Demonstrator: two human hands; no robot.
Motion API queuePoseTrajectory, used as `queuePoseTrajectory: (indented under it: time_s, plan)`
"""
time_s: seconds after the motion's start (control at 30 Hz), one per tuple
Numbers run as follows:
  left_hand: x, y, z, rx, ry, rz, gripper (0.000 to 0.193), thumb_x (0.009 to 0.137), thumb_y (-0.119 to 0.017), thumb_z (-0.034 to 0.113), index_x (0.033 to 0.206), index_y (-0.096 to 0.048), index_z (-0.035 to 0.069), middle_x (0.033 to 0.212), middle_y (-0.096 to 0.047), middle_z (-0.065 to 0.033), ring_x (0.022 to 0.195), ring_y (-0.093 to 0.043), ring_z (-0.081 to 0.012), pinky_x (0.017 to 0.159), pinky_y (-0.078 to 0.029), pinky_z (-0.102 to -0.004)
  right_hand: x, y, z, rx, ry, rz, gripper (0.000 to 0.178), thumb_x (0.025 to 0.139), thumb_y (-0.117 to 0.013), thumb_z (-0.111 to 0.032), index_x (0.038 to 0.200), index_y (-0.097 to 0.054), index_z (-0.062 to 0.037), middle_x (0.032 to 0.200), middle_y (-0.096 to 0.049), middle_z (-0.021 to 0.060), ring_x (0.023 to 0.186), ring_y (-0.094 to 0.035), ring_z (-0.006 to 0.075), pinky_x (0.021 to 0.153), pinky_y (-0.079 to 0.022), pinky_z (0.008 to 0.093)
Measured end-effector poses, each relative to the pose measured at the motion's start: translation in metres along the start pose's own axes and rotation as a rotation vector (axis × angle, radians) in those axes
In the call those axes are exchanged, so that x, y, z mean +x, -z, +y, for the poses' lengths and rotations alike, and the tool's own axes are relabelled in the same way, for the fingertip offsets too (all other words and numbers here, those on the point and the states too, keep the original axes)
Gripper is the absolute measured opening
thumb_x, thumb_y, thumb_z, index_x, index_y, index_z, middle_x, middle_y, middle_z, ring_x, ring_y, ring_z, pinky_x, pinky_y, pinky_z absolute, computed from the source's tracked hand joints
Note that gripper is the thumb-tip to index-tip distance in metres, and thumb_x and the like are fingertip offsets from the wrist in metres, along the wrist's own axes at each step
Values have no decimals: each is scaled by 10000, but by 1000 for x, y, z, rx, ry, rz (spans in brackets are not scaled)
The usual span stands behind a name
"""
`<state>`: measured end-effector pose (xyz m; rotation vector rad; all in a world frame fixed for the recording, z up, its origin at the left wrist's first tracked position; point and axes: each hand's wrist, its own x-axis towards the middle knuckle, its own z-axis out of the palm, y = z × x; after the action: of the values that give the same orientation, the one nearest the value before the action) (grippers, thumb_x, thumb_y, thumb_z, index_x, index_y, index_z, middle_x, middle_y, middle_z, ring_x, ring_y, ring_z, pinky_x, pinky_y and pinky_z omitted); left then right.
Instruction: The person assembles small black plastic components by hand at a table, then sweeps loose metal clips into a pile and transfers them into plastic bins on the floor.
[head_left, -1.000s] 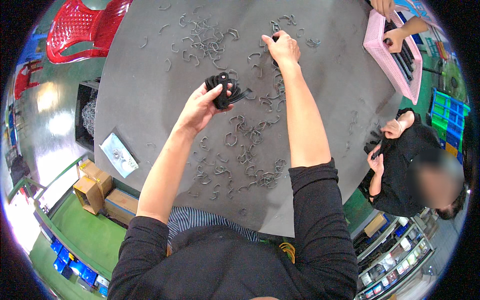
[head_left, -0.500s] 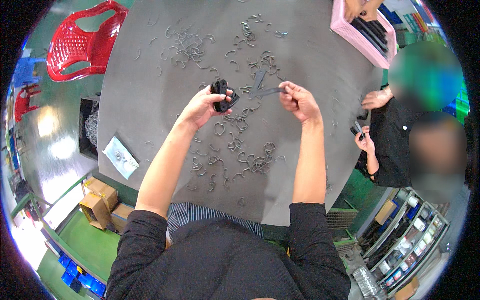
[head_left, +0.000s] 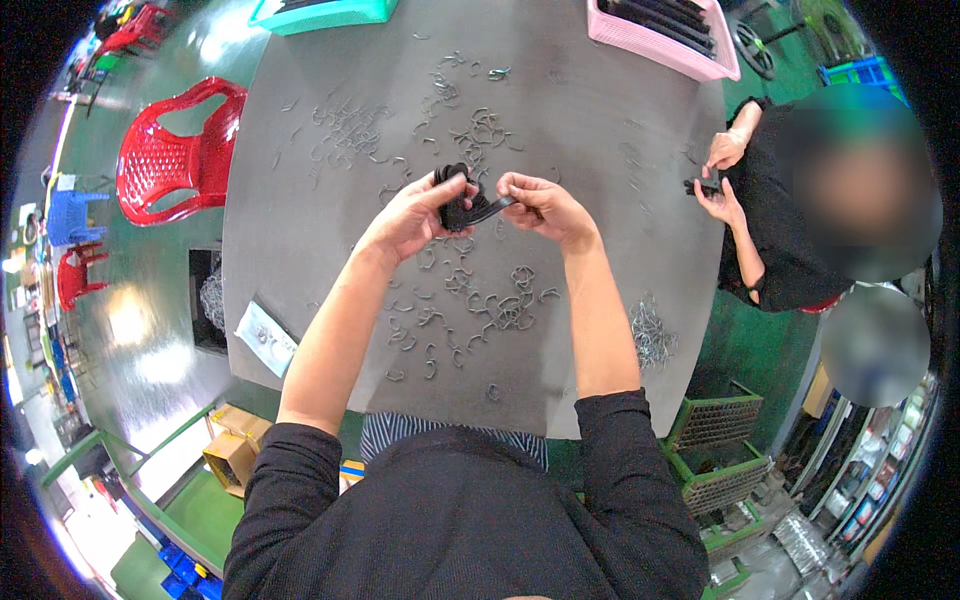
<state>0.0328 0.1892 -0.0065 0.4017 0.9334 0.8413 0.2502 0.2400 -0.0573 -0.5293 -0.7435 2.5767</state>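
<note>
Head view: the left hand curls its fingers around one black bundle; the right hand pinches one black strip; beyond sit one pink basket, one turquoise basket.

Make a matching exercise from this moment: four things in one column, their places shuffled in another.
1. Black bundle
2. Pink basket
3. Pale blue packet
4. Nearest red chair

A. At the far right of the table
B. Off the table, to its left
C. In the wearer's left hand
D. On the table, near its left edge

Pairs: 1-C; 2-A; 3-D; 4-B
</note>
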Motion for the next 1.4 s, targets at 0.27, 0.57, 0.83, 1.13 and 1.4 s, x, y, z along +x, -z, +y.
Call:
queuePoseTrajectory:
  time_s: [0.27,0.57,0.83,1.13,1.4]
  plan:
    - [14,-23,3,128,-18,63,333,813,-586,73,1125,-472,74,1017,-562,-28,892,-574,-176,711,-523,-374,-31,-41,-11,-1261,385,578,458,699,-648,-36,1127,-505,-118,1073,-454,94,891,-538,202,759,-466,316]
    - [36,-23,23,103,69,66,303,791,-617,95,1065,-496,56,962,-578,-69,847,-593,-191,647,-524,-378,-8,-42,-15,-2016,648,542,263,741,-579,-107,1004,-592,-110,933,-525,35,859,-551,205,663,-508,306]
    - [45,-21,51,189,121,-80,310,795,-612,113,1091,-526,78,873,-569,-40,816,-579,-160,693,-529,-394,16,-35,-40,-2012,613,457,236,724,-606,-104,959,-593,-100,951,-525,31,903,-548,213,697,-504,324]
    - [55,1,63,194,110,-141,349,807,-573,146,1126,-506,20,894,-594,-35,769,-599,-155,637,-525,-366,45,-13,-51,-1964,675,193,365,663,-693,-127,1016,-600,-126,1030,-587,3,960,-559,241,750,-481,363]
    - [57,41,63,-103,185,-238,400,823,-535,172,1186,-466,20,906,-591,-5,742,-587,-105,695,-518,-402,63,-22,-41,-1579,420,54,345,722,-670,-212,1029,-583,-81,951,-613,133,866,-589,321,721,-477,385]
